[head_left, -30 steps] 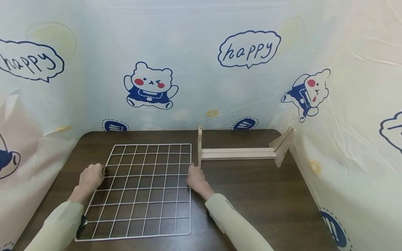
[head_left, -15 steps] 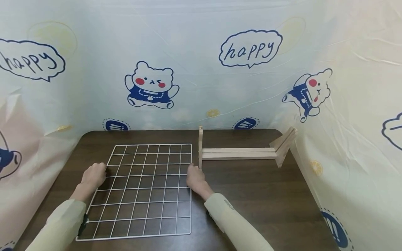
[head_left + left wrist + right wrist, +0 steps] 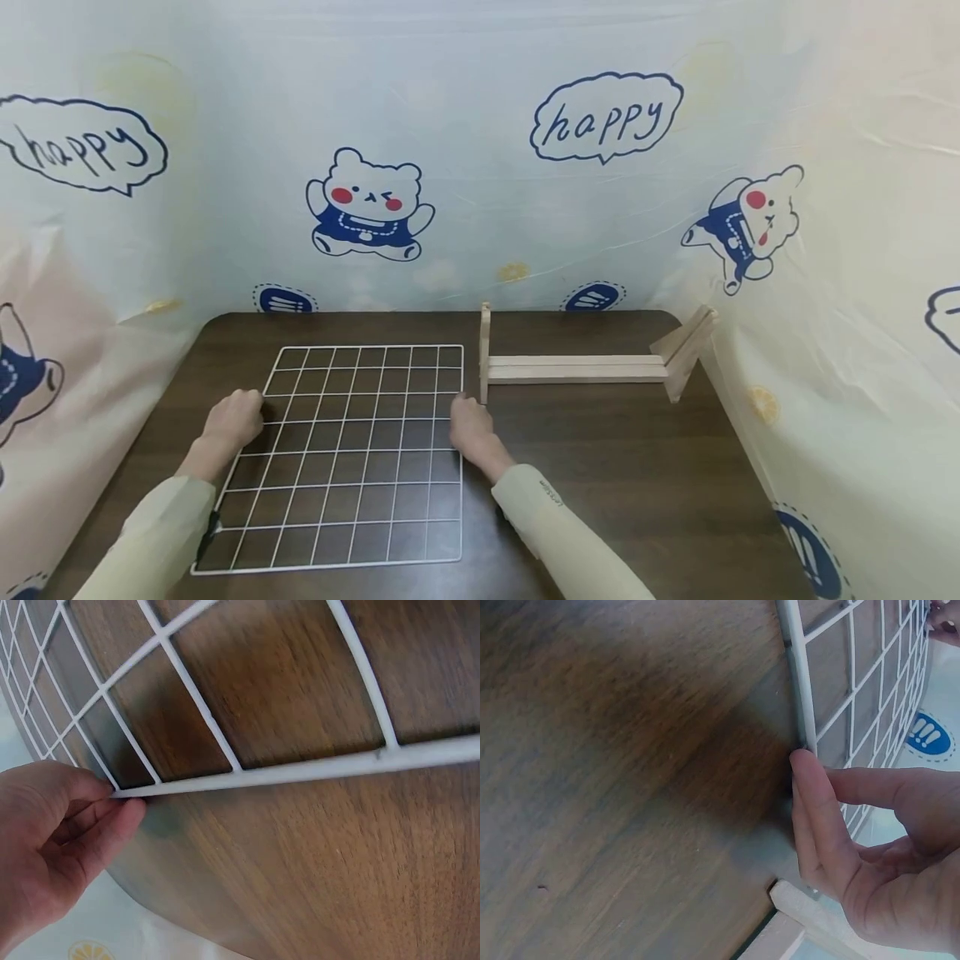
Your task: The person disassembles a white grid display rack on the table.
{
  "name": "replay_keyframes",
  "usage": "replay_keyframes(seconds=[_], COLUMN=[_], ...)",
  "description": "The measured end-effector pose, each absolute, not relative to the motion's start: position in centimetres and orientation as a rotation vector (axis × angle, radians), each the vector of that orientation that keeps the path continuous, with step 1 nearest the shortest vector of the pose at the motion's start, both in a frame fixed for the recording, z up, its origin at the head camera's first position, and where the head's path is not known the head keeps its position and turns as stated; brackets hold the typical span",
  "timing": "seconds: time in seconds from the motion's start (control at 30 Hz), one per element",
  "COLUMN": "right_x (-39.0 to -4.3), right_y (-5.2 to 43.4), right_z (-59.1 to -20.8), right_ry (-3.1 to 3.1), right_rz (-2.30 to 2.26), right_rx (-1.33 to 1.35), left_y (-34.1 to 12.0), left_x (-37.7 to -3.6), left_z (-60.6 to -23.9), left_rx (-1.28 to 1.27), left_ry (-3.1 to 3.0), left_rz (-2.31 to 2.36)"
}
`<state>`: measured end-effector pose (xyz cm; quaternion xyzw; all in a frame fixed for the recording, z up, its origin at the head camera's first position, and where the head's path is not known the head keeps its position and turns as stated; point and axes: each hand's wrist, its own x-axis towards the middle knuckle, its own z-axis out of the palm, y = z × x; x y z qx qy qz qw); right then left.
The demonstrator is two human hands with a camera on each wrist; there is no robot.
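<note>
A white wire grid panel (image 3: 367, 451) lies low over the dark wooden table, left of centre in the head view. My left hand (image 3: 236, 418) pinches its left edge. In the left wrist view, thumb and fingers of the left hand (image 3: 45, 847) meet at the thick outer wire (image 3: 300, 771). My right hand (image 3: 471, 427) pinches the opposite edge, close to a pale wooden stand (image 3: 577, 370). Seen from the right wrist, the fingers of that hand (image 3: 877, 862) bend at the panel's rim wire (image 3: 801, 667), the thumb on the grid side.
The wooden stand has two upright ends joined by a crossbar, and its left end (image 3: 484, 354) stands just beside the panel's right edge. A printed curtain (image 3: 480, 167) surrounds the table (image 3: 637, 492) at the back and sides.
The head view has turned slightly left, so everything sits a little further right in it. Both hands keep their hold on the grid panel, which stays in place beside the stand.
</note>
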<state>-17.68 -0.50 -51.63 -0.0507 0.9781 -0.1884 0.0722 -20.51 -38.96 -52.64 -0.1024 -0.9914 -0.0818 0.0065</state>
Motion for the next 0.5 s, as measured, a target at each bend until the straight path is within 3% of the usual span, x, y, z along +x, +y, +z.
replay_keyframes(seconds=[0.5], right_x=[-17.28], right_y=[-0.32], right_z=[-51.52], right_ry=[2.956], right_rz=[-0.545], right_rx=[-0.187], left_y=[-37.88], left_x=[-19.75], left_z=[-52.70], left_rx=[-0.186], left_ry=[-3.051], left_rz=[-0.296])
